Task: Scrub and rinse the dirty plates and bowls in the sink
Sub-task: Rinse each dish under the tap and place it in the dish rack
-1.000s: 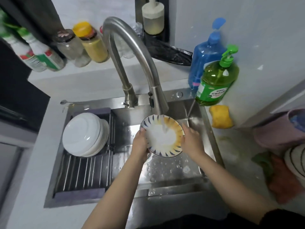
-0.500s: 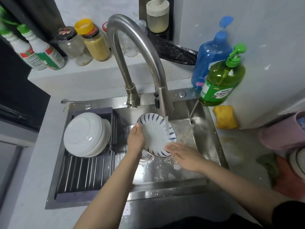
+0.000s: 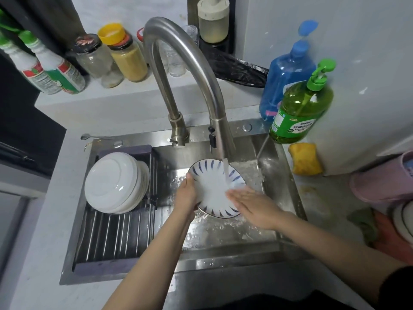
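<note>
A white plate with blue radial strokes (image 3: 212, 186) is tilted over the steel sink (image 3: 283, 182), under water running from the tall faucet (image 3: 192, 70). My left hand (image 3: 187, 195) grips the plate's left rim. My right hand (image 3: 252, 206) lies flat with straight fingers on the plate's lower right face. Several white bowls and plates (image 3: 116, 182) sit upside down on the drying rack (image 3: 111, 238) over the sink's left half.
A green dish soap bottle (image 3: 299, 106) and a blue pump bottle (image 3: 286, 74) stand at the sink's back right, with a yellow sponge (image 3: 305, 158) beside them. Jars (image 3: 127, 54) and spray bottles (image 3: 53, 70) line the back ledge. A pink container (image 3: 384, 177) sits at right.
The yellow residue seen on the plate a second ago is gone. My right hand left the plate's right rim and now lies flat on its face; the plate tilted more.
</note>
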Motion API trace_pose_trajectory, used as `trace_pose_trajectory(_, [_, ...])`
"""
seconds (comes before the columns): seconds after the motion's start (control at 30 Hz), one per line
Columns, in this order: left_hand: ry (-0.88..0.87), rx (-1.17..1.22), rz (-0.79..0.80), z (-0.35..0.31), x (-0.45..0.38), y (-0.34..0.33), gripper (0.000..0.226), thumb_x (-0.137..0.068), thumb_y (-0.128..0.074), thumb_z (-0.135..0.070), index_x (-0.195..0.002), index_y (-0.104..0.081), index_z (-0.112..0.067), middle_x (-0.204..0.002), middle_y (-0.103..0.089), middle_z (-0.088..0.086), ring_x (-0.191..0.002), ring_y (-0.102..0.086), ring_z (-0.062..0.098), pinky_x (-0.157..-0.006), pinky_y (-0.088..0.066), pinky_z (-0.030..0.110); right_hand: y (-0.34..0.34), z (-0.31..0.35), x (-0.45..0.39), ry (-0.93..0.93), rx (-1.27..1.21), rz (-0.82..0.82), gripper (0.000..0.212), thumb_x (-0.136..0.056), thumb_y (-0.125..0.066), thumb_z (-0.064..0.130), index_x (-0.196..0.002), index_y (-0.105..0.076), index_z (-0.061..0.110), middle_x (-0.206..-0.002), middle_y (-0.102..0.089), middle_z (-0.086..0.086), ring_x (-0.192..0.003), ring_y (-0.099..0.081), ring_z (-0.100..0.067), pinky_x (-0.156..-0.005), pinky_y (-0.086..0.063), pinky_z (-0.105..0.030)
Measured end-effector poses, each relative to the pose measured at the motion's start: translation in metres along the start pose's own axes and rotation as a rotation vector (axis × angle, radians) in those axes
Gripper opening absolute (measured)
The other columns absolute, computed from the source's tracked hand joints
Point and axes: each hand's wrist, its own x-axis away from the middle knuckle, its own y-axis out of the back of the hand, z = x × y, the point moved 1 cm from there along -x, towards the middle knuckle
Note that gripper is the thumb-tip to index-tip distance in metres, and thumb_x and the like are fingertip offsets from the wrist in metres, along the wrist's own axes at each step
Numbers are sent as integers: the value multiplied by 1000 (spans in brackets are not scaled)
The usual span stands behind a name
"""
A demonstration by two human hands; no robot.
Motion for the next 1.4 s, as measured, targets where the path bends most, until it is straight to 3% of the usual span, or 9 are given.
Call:
trace_pose_trajectory(0.1, [5,-70,120,-15,29,-14,77,-81,-35,-78,-124,-59,-19,-123,-63,4,-116,-58,28,-103,-43,50,9,2,-25,-166,1,-65,52,-103,-6,39,-152,-1,25,-160,4,5,-146,11,-12,-120,6,-35])
trace_pose_trajectory(0.3, [-16,-43,73,-40,37,-15,50,-104,-26,-41,-125,-56,-7,-121,-62,13,-108,-61,26,-87,-53,33,7,53,-19,141,-322,-10,46,-105,-22,32,-150,-16,29,-154,-3,17,-140,8,1,-117,5,-25])
trace_pose_trajectory(0.43, [4,0,24,-34,20,2,58,-101,-31,-51,-125,-55,-4,-130,-56,24,-117,-56,41,-93,-48,48,4,14,12,104,-120,24,46,-103,-11,42,-146,-27,39,-152,-22,23,-143,-12,1,-120,-7,-30])
trace_pose_trajectory(0.57, [15,-48,127,-24,30,-7,65,-91,-33,-66,-122,-60,-16,-123,-63,16,-114,-59,35,-100,-46,52,9,-5,-13,-114,130,-75,80,-86,21,59,-153,-5,23,-160,-7,4,-147,1,-12,-118,7,-30])
trace_pose_trajectory(0.73, [61,-17,194,-23,34,-23,51,-102,-26,-49,-126,-56,-14,-115,-66,7,-99,-65,22,-87,-51,37,11,52,-39,54,-268,-74,48,-104,-16,36,-151,-4,30,-157,5,14,-144,14,-10,-119,8,-34])
trace_pose_trajectory(0.9, [167,115,67,-24,14,-6,47,-102,-30,-47,-108,-60,-11,-98,-62,2,-83,-62,18,-58,-55,24,3,28,3,190,-185,66,50,-98,-33,52,-147,-25,41,-150,-16,24,-137,-10,7,-116,-10,-25])
trace_pose_trajectory(1.07, [247,148,164,-27,23,-13,26,-103,-33,-14,-94,-57,-13,-77,-63,4,-65,-60,19,-40,-51,25,-1,-7,17,297,13,-493,31,-87,-52,30,-108,-71,19,-116,-69,4,-103,-66,-16,-86,-55,-38])
trace_pose_trajectory(1.27, [90,444,327,-35,28,-35,45,-102,-36,-38,-126,-53,-4,-120,-63,17,-105,-63,25,-85,-54,33,9,23,6,-5,-147,-606,25,-88,-60,14,-111,-67,17,-79,-68,0,-69,-62,-22,-56,-35,-21])
trace_pose_trajectory(1.4, [-338,-63,264,-19,35,-58,56,-104,-21,-43,-153,-8,-20,-159,-16,2,-145,-18,15,-117,-24,29,14,38,-14,-296,-827,-513,31,-90,-59,12,-120,-59,18,-103,-66,2,-95,-62,-21,-84,-51,-37])
